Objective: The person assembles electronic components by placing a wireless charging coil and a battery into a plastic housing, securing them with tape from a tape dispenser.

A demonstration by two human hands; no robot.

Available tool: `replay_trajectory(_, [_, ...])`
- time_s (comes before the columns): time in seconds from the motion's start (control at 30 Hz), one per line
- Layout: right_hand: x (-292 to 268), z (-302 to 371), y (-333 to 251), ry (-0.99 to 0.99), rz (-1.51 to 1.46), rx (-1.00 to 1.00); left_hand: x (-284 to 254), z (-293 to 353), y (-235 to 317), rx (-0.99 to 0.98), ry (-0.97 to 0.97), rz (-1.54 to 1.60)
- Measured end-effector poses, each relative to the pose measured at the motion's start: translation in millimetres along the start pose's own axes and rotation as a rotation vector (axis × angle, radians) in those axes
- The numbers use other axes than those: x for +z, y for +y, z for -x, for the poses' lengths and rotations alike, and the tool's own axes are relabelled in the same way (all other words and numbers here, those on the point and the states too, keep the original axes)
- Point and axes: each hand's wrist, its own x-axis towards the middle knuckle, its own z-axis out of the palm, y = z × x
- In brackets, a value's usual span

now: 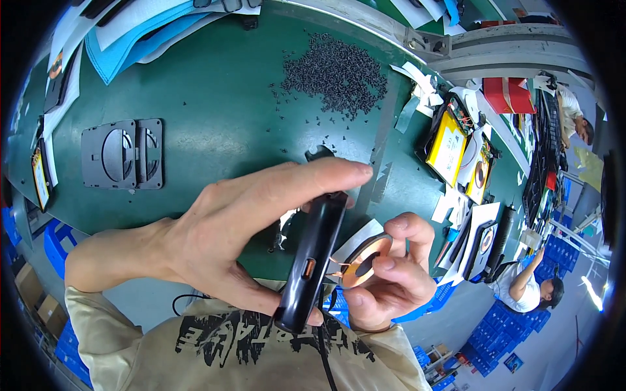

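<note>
In my left hand (pixel 241 215) is a glossy black power bank case (pixel 312 264), gripped along its two ends between thumb and fingers and turned edge-on, with a port opening showing. My right hand (pixel 401 274) pinches a round copper charging coil (pixel 368 260) between thumb and fingers, just right of the case. Thin copper wires run from the coil toward the case. The case's inner side faces away and is hidden. Behind my left hand a small dark part (pixel 319 153) lies on the green table (pixel 215 85), partly covered.
A large pile of small black screws (pixel 336 75) lies at the back. Two black plastic covers (pixel 122 154) with round cutouts rest at left. Yellow battery packs (pixel 447 148) with wires are at right, near a black screwdriver (pixel 501 238). Blue sheets (pixel 130 49) lie far left. Two other people are at right.
</note>
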Motion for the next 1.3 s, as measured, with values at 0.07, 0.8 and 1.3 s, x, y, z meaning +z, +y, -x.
replay_trajectory(0.07, [-0.4, -0.5, -4.3, 0.010, -0.038, 0.046, 0.8, 0.1, -1.0, 0.022, 0.034, -0.021])
replay_trajectory(0.8, [-0.5, -1.4, -9.1, -0.051, 0.155, 0.077, 2.5, -0.5, 1.5, 0.014, 0.040, -0.045])
replay_trajectory(1.3, [2.4, -3.3, -6.2, -0.083, 0.176, 0.060, 2.5, 2.5, -3.0, 0.056, -0.011, -0.083])
